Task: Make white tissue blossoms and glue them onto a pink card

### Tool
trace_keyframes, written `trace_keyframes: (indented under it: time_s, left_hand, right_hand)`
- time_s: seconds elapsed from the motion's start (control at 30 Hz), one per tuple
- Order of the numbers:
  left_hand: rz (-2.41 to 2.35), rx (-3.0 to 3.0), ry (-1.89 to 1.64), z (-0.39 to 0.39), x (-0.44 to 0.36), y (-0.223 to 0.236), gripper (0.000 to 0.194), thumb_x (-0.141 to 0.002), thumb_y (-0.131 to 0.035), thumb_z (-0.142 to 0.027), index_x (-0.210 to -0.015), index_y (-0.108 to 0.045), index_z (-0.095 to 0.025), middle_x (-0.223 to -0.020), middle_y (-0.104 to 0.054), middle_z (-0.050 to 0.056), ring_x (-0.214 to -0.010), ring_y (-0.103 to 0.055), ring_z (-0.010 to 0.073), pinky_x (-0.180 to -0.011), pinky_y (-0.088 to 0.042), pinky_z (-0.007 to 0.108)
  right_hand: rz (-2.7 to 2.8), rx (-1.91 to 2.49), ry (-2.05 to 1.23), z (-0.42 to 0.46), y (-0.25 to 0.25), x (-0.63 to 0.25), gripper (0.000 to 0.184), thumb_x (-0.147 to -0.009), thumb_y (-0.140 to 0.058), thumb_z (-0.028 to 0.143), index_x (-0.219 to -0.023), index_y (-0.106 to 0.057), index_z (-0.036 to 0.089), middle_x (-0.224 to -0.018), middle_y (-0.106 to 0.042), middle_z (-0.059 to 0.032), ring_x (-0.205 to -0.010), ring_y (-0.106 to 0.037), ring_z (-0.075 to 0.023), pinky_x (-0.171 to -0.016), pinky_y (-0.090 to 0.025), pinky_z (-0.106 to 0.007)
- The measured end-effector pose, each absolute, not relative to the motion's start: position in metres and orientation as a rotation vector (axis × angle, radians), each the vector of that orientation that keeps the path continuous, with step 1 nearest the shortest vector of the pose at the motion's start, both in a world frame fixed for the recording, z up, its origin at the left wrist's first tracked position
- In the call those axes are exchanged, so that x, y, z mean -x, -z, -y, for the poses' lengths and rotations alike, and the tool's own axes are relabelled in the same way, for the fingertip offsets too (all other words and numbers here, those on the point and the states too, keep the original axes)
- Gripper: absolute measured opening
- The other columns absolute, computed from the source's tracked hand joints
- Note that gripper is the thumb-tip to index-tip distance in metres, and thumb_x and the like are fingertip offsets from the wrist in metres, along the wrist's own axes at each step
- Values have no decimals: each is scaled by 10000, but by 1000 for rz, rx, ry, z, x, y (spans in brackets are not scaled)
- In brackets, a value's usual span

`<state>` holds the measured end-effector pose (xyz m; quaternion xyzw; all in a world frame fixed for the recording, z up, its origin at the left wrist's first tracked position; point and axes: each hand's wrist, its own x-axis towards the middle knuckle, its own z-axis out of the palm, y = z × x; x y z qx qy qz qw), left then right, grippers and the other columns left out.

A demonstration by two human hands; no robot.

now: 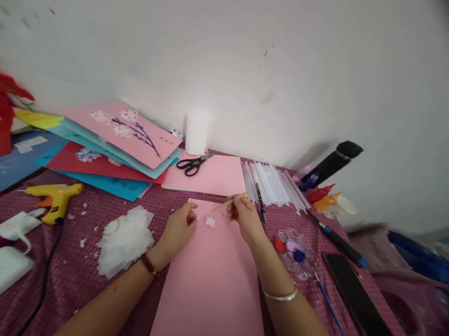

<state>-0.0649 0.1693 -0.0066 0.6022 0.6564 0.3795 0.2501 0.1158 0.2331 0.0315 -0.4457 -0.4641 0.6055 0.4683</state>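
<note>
A long pink paper sheet (211, 281) lies lengthwise before me, with a small white tissue-like tuft (210, 221) near its far end. My right hand (247, 219) is closed around a thin wooden stick (225, 203), whose tip points left just above the tuft. At the sheet's left edge rests my left hand (180, 227), its fingers curled in. A faint whitish bit shows by its fingertips; whether they pinch it is unclear. Left of that hand lies a loose pile of white tissue squares (125, 240).
At left are a yellow glue gun (54, 198) and finished flower cards (130, 129). Black scissors (193, 164) lie on pink paper behind. To the right are glue sticks (272, 184), a paint palette (293, 251), a paintbrush (332, 308) and a phone (359, 300).
</note>
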Motion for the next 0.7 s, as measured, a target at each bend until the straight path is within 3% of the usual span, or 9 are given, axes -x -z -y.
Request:
trace_keyframes:
  time_s: [0.2, 0.7]
  left_hand:
    - [-1700, -1657, -1010, -165, 60, 8, 393, -725, -483, -84, -1103, -537, -177, -773, -614, 1, -721, -579, 133, -691, -443, 253]
    - [-1627, -1727, -1005, -166, 57, 6, 368, -745, -503, -91, -1099, -555, -175, -812, -654, 26, -743, -607, 146, -693, -465, 261]
  right_hand:
    - [1498, 1042, -1189, -254, -25, -87, 297, -842, -442, 454, -756, -549, 190, -534, -427, 48, -447, -400, -96, -426, -327, -224]
    - [1889, 1101, -985, -255, -22, -85, 247, -892, -378, 359, -766, -524, 205, -613, -482, 20, -553, -445, -131, -531, -342, -233]
